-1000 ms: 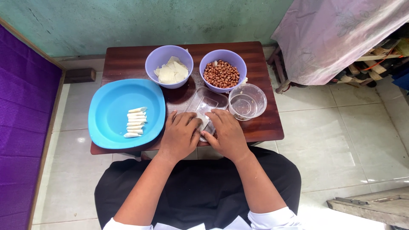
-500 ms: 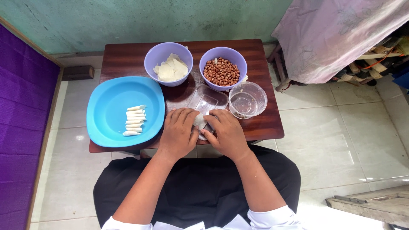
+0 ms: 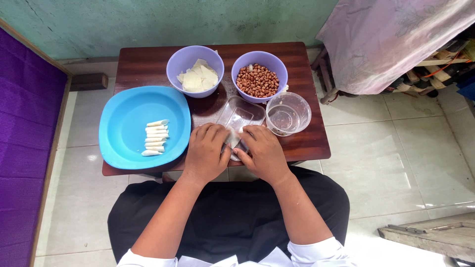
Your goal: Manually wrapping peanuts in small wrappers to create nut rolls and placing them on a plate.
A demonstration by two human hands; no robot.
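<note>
**Head view: our hands meet over a pale wrapper among the bowls**

Head camera looks down on a low wooden table where we sit with both hands drawn close together at its near edge. Our left hand and right hand press on a thin pale wrapper that lies between them; the fingers curl onto it, though we cannot tell how firmly they pinch it. The wrapper rests on the near end of a clear rectangular tray, which otherwise looks bare.

Beyond the tray stand two lilac bowls. The left bowl holds flat, pale wrapper pieces stacked loosely. The right bowl is filled with reddish-brown peanuts. Just beside the tray, to the right, sits a clear round bowl; we cannot tell what it holds.

On the left lies a wide blue plate carrying a neat column of small white rolls, laid side by side.
</note>
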